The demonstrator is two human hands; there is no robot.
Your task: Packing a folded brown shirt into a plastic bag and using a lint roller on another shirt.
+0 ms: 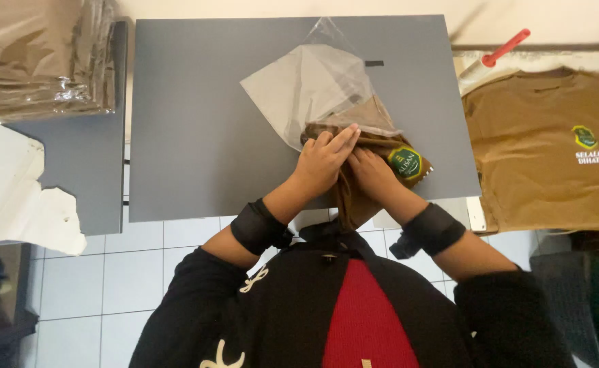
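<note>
A folded brown shirt (381, 153) with a green and yellow badge sits partly inside the mouth of a clear plastic bag (313, 85) on the grey table (197, 123). My left hand (323, 160) presses on the shirt's left end at the bag's opening. My right hand (374, 174) grips the shirt just beside it, below the badge. Both wrists wear black bands. Part of the shirt hangs down between my arms over the table's near edge.
A stack of brown shirts in plastic bags (40, 58) lies at the far left. White paper (13, 197) lies at the left. A brown shirt (545, 150) lies spread flat at the right, with a red-handled tool (497, 54) behind it. White floor tiles (108, 272) show below.
</note>
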